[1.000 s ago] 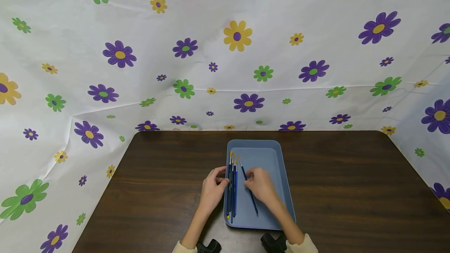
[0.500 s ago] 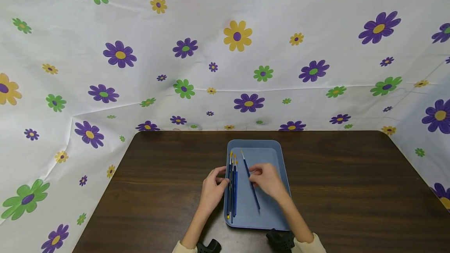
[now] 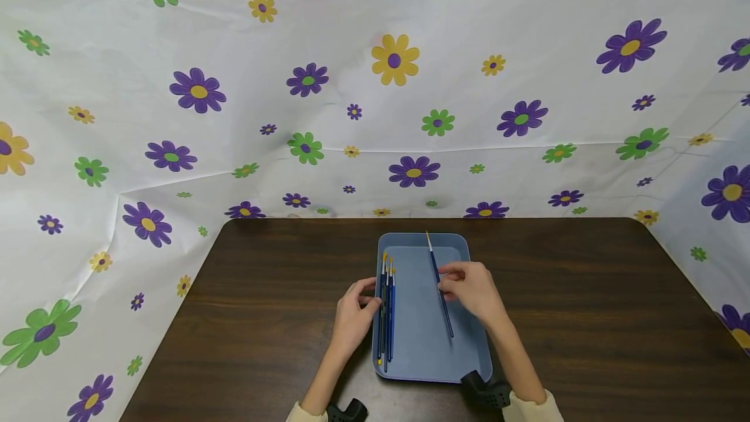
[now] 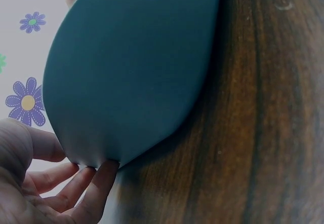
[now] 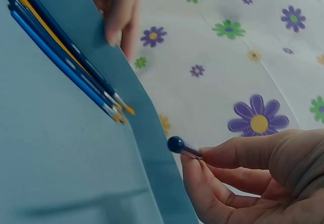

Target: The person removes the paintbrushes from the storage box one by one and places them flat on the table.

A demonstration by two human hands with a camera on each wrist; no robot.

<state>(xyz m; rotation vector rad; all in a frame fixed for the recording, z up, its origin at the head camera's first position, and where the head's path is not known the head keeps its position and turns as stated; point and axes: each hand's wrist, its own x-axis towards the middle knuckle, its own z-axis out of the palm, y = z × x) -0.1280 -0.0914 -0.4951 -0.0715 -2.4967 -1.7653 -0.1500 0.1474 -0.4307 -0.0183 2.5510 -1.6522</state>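
My right hand (image 3: 476,292) pinches a dark blue paintbrush (image 3: 446,311) above the right part of the blue-grey tray (image 3: 416,360), its bristles pointing away from me. In the right wrist view, the rounded handle end of the paintbrush (image 5: 176,144) pokes out past thumb and fingers. Along the tray's left side lies a row of several paintbrushes (image 3: 385,324) with blue and yellow handles. My left hand (image 3: 351,318) holds the tray's left rim, thumb over the top. The left wrist view shows its fingertips against the outside of the tray (image 4: 126,72).
Under the tray is a dark wooden table (image 3: 263,305). A white cloth (image 3: 334,18) printed with flowers hangs behind it and at the sides. Black wrist mounts (image 3: 348,411) sit at both sleeves.
The right hand has lifted its paintbrush and carried it rightward and away from me, off from the row on the left. The left hand has stayed on the tray rim.
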